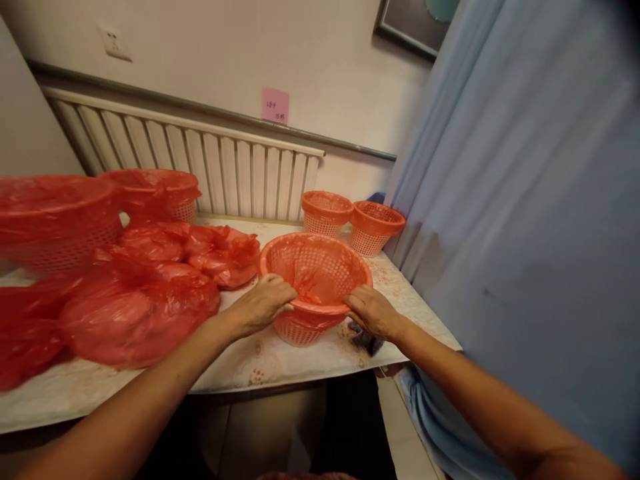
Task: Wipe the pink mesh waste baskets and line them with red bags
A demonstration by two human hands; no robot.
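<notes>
Cloth-covered table [290, 367], lined baskets [316, 283], red bags [145, 313]

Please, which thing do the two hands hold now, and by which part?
The left hand and right hand hold the round, pink, perforated plastic basket by its film-covered near rim.

both bare arms stretch forward from the near side, slanting in toward each other. the left arm [165, 383] comes from near left, the right arm [475, 400] from near right. the left hand [265, 301] and right hand [373, 311] sit apart at roughly equal height, fingers curled in a grip. between the arms, a dark-clad leg [353, 427] shows.
</notes>
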